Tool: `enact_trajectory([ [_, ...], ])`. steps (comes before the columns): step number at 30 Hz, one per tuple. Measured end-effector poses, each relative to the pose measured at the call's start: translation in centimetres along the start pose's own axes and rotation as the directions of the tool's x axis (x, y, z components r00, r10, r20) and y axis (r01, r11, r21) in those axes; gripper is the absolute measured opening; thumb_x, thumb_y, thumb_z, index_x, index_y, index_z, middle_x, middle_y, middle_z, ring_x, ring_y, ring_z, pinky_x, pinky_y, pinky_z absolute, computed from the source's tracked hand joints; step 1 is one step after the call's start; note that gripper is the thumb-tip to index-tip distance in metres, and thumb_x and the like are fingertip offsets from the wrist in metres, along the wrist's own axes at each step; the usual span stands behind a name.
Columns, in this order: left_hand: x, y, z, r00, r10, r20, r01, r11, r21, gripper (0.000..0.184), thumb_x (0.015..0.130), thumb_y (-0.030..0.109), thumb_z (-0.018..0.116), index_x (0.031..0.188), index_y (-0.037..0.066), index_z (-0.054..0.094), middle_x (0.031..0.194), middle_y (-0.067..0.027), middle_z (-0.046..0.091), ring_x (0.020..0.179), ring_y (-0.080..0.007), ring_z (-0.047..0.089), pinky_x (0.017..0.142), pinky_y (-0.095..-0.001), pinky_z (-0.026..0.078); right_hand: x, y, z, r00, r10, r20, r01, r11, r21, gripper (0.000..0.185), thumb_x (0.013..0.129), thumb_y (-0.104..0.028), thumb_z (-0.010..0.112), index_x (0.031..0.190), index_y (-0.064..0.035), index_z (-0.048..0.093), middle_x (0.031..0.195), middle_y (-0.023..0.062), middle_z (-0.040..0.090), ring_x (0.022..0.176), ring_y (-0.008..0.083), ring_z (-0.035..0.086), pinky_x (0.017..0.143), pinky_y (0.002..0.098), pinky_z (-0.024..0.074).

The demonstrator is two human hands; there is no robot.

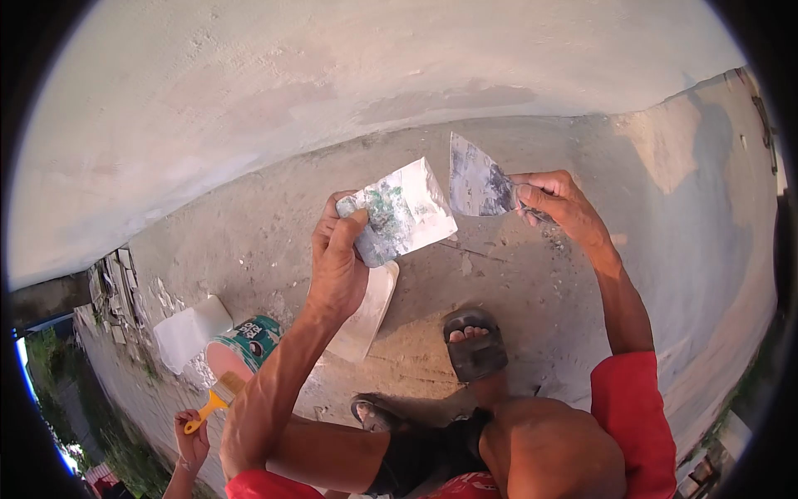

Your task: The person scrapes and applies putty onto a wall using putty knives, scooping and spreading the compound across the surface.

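My left hand [339,241] grips a flat, square-edged plate [397,212] by its left side, thumb on top; green and grey stains mark its face and white paste lies along its right edge. To the right of it, my right hand [555,200] is closed around the handle of a putty knife [480,179]. The knife's wide blade is smeared with grey and white and points up and left, close beside the plate with a narrow gap between them. Below the plate, a pale board or tray [366,316] is partly hidden by my left forearm.
At lower left another person's hand [193,439] holds a yellow-handled brush [214,402] by a green and pink bucket [249,343]. A white sheet or container [193,333] lies beside it. A plastered wall [291,75] rises ahead; my sandalled foot [475,345] is on the concrete floor [249,216].
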State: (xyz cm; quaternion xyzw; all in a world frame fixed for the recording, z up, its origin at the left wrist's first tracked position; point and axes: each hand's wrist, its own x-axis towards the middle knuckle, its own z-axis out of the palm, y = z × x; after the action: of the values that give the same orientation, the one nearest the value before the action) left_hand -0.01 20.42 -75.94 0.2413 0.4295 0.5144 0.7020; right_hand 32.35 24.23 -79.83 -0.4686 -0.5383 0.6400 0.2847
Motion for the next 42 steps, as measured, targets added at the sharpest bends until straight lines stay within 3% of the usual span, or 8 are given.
enact_trajectory([
  [3, -0.4, 1.3, 0.1, 0.997, 0.075, 0.014, -0.076, 0.993, 0.094, 0.019, 0.096, 0.01, 0.054, 0.113, 0.002, 0.051, 0.1, -0.0058, 0.063, 0.087, -0.01, 0.061, 0.081, -0.0273, 0.052, -1.2, 1.0, -1.9, 0.976, -0.159, -0.149, 0.094, 0.924, -0.371, 0.042, 0.093, -0.029, 0.066, 0.117, 0.0051, 0.067, 0.082, 0.0054, 0.067, 0.063, 0.0114, 0.057, 0.055, 0.0268, 0.047],
  [7, -0.4, 1.8, 0.0, 0.986, 0.166, 0.03, -0.166, 0.919, 0.358, 0.019, 0.099, 0.012, 0.052, 0.113, 0.0, 0.05, 0.092, -0.0037, 0.061, 0.078, -0.0059, 0.055, 0.071, -0.0228, 0.047, -4.9, -5.4, -0.3, 0.937, -0.204, -0.285, 0.062, 0.897, -0.439, 0.034, 0.089, -0.021, 0.071, 0.114, 0.0031, 0.068, 0.089, 0.0058, 0.069, 0.064, 0.0124, 0.058, 0.058, 0.0252, 0.0463],
  [9, -0.7, 1.7, 0.3, 0.983, 0.179, 0.046, -0.181, 0.88, 0.438, 0.019, 0.1, 0.012, 0.052, 0.114, -0.001, 0.049, 0.089, -0.0029, 0.059, 0.077, -0.0051, 0.051, 0.068, -0.0219, 0.044, -5.9, -8.9, 2.0, 0.921, -0.378, -0.095, 0.147, 0.563, -0.813, 0.032, 0.082, -0.016, 0.076, 0.108, 0.0009, 0.07, 0.084, 0.0058, 0.067, 0.062, 0.0155, 0.059, 0.057, 0.027, 0.046],
  [18, -2.3, 1.4, 0.8, 0.944, 0.3, 0.135, -0.294, 0.582, 0.758, 0.019, 0.099, 0.005, 0.049, 0.117, 0.001, 0.047, 0.081, -0.0054, 0.055, 0.072, -0.0081, 0.046, 0.062, -0.0242, 0.042, -4.7, -10.0, 6.2, 0.811, -0.58, 0.072, 0.145, 0.08, -0.986, 0.028, 0.08, -0.016, 0.076, 0.105, -0.0071, 0.067, 0.078, 0.0008, 0.056, 0.062, 0.0152, 0.056, 0.052, 0.0321, 0.0424],
  [26, -4.2, 2.2, 1.1, 0.86, 0.366, 0.356, -0.466, 0.278, 0.84, 0.022, 0.096, -0.001, 0.051, 0.117, 0.002, 0.046, 0.079, -0.0115, 0.059, 0.069, -0.0104, 0.051, 0.06, -0.0283, 0.046, 0.0, -3.1, 2.3, 0.697, -0.704, -0.138, -0.056, 0.138, -0.989, 0.024, 0.083, -0.018, 0.074, 0.104, -0.0089, 0.066, 0.083, 0.0008, 0.055, 0.071, 0.0159, 0.058, 0.058, 0.0328, 0.0435],
  [28, -5.8, 2.4, 0.8, 0.97, 0.205, 0.129, -0.218, 0.502, 0.837, 0.017, 0.099, 0.0, 0.046, 0.116, 0.002, 0.046, 0.089, -0.001, 0.053, 0.075, -0.0041, 0.044, 0.067, -0.0213, 0.041, 1.6, -1.3, 1.4, 0.69, -0.713, -0.124, -0.018, 0.154, -0.988, 0.023, 0.084, -0.018, 0.073, 0.104, -0.009, 0.066, 0.084, 0.0008, 0.055, 0.073, 0.0162, 0.058, 0.06, 0.0328, 0.0437],
  [32, -7.7, 2.3, 0.2, 0.976, 0.214, 0.045, -0.175, 0.64, 0.748, 0.016, 0.1, 0.004, 0.047, 0.115, 0.002, 0.047, 0.089, 0.0005, 0.053, 0.074, -0.0035, 0.044, 0.067, -0.0198, 0.04, 4.5, -0.5, -0.3, 0.7, -0.692, -0.177, -0.011, 0.237, -0.972, 0.025, 0.085, -0.017, 0.073, 0.107, -0.009, 0.066, 0.086, 0.0018, 0.058, 0.078, 0.0176, 0.061, 0.065, 0.0349, 0.0475],
  [42, -10.6, 4.3, 0.0, 0.991, 0.109, -0.083, -0.024, 0.732, 0.681, 0.017, 0.097, 0.005, 0.051, 0.114, 0.002, 0.049, 0.091, -0.001, 0.057, 0.076, -0.0038, 0.047, 0.067, -0.0193, 0.04, 0.6, 0.4, -9.0, 0.661, -0.66, -0.357, -0.208, 0.296, -0.932, 0.026, 0.09, -0.019, 0.068, 0.111, -0.0045, 0.066, 0.094, 0.0067, 0.063, 0.078, 0.0242, 0.063, 0.069, 0.0362, 0.0515],
])
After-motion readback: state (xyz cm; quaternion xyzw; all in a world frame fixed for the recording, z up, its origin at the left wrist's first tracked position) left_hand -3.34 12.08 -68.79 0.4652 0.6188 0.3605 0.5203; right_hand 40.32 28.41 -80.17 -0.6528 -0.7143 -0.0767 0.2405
